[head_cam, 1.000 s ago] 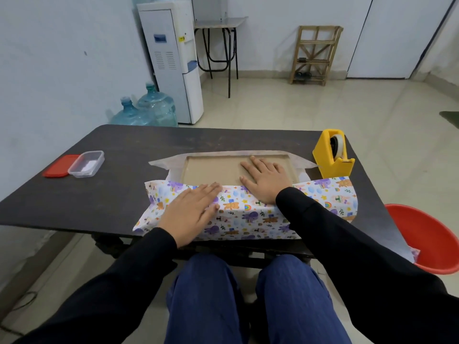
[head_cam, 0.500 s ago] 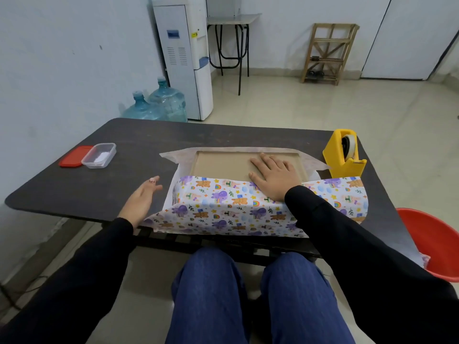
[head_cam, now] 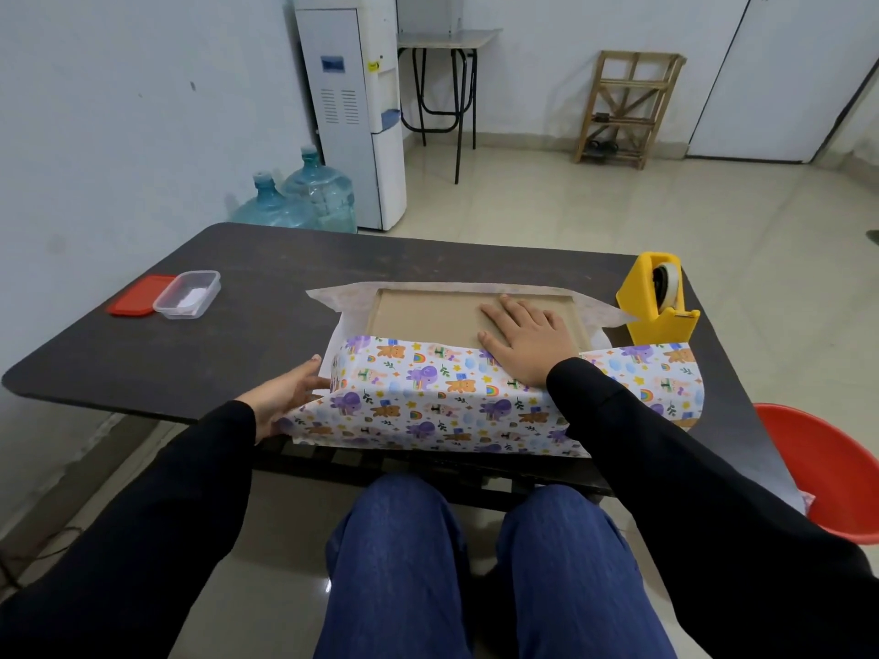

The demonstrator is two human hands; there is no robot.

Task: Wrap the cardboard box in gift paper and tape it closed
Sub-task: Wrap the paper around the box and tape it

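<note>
A flat brown cardboard box lies on gift paper printed with small animals and rainbows, on a dark table. The near flap of the paper is folded up over the box's front edge. My right hand lies flat with straight fingers on the box top, pinning the flap's edge. My left hand sits at the paper's left end, fingers reaching under the loose corner. A yellow tape dispenser stands just right of the box.
A clear plastic container and its red lid sit at the table's left. A red tub stands on the floor by the table's right corner. Water bottles and a dispenser stand beyond the table.
My left hand left the top of the folded flap, swung out to the left and now touches the paper's left end. My right hand stayed flat on the box.
</note>
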